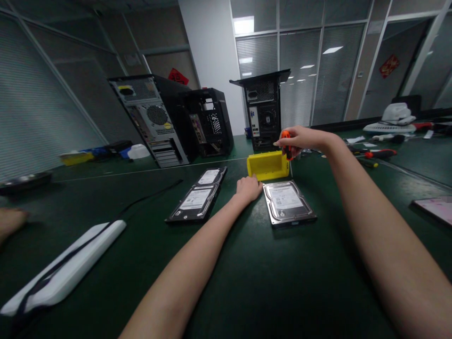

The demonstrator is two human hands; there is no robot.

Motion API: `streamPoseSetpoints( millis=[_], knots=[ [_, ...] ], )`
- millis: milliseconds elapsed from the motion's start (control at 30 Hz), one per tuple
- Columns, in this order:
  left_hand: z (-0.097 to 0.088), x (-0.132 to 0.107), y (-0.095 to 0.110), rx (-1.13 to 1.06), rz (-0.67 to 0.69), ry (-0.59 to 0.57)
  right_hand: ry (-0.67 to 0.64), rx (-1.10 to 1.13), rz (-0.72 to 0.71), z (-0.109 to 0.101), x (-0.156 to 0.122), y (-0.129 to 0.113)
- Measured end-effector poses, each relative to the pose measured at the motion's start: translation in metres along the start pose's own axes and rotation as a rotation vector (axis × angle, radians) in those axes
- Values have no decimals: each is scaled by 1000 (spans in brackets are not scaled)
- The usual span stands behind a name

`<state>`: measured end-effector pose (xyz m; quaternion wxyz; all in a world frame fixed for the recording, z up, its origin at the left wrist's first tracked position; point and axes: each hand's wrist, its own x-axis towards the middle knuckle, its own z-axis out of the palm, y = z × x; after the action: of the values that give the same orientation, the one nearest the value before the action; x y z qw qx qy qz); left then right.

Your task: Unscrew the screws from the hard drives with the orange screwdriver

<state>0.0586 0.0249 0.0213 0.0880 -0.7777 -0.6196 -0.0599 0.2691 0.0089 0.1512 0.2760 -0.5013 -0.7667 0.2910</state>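
A silver hard drive (287, 200) with a white label lies flat on the green table in front of me. My left hand (249, 187) rests at its far left corner, fingers curled against the drive's edge; the fingertips are partly hidden. Above the far right corner, my right hand (299, 139) is closed around the handle of an orange and black screwdriver (288, 145). Its thin shaft points down at that corner; whether the tip touches a screw is too small to tell. Just behind the drive stands a yellow plastic tray (266, 165), tipped so its hollow faces me.
Two more hard drives (196, 197) lie end to end on the left. Computer cases (158, 120) stand behind, with another case (263, 113) past the tray. Red-handled tools (381, 154) lie at right. A strapped white object (67, 268) and another person's hand (12, 221) are at left.
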Motion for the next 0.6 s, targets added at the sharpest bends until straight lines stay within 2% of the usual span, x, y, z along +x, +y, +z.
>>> streamPoseSetpoints(
  millis=[267, 400, 600],
  knots=[
    [6, -4, -2, -31, -7, 52, -12, 9, -3, -1, -1, 1],
    [4, -7, -3, -55, 16, 107, -13, 22, -11, -2, 0, 2],
    [-2, -7, -4, -62, -30, 150, -6, 23, -2, 0, -2, 0]
  ],
)
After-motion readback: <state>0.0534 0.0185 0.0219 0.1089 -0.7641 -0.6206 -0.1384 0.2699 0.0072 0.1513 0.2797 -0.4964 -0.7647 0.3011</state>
